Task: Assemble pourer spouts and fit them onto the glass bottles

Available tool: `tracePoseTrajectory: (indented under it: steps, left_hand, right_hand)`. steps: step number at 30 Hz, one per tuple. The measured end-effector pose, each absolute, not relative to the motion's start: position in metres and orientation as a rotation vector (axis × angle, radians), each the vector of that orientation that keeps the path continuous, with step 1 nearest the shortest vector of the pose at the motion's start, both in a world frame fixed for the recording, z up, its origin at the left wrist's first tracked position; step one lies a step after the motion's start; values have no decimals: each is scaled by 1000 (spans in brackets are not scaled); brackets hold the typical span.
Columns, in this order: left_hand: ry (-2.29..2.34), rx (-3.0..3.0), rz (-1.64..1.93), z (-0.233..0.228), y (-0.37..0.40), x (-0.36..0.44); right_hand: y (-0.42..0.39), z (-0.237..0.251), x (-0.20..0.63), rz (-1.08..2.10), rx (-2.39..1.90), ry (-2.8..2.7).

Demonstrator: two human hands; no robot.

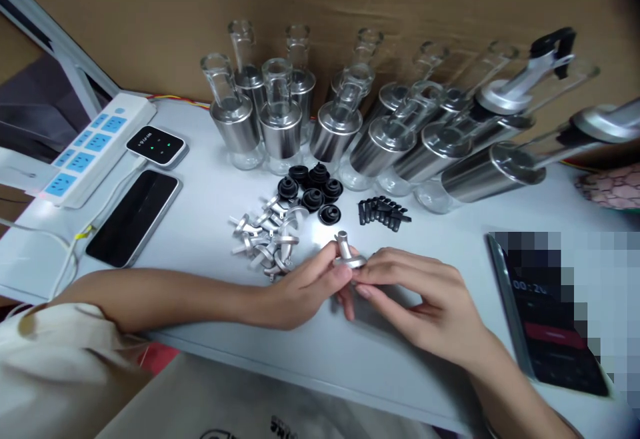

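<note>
One head-worn view, forward and down from close above the hands (pixel 425 299) and table (pixel 200 226).

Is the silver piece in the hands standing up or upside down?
Standing up, leaning a little: the silver piece in the left hand has its narrow stem pointing up, above its wide round disc.

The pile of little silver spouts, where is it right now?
In the head view, the pile of silver spouts is on the table, left of centre, just beside the black stoppers and near the left hand.
</note>
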State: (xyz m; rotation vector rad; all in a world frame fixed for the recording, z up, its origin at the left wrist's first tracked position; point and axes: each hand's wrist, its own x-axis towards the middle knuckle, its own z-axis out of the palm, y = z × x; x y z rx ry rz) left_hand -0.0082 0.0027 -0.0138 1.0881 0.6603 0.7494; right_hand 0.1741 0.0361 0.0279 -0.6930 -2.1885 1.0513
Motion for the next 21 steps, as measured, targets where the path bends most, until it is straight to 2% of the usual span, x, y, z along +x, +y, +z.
tracePoseTrajectory:
  steps: [3, 6, 10, 14, 21]
  left_hand:
    - [649, 1087, 730, -17, 2, -10]
    - [581, 1070, 716, -17, 4, -13]
    - [506, 1102, 734, -14, 7, -15]
    - [535, 1193, 737, -14, 7, -15]
    - [624, 1377, 726, -9, 9, -14]
  right_hand:
    - [40, 26, 183, 1096, -794, -2056]
    - [51, 27, 197, 939, -1115, -1954]
    - [64, 28, 213, 919, -1342, -2148]
    - [68, 23, 216, 988, -1405, -2284]
    - [67, 11, 207, 894, -1328, -2391]
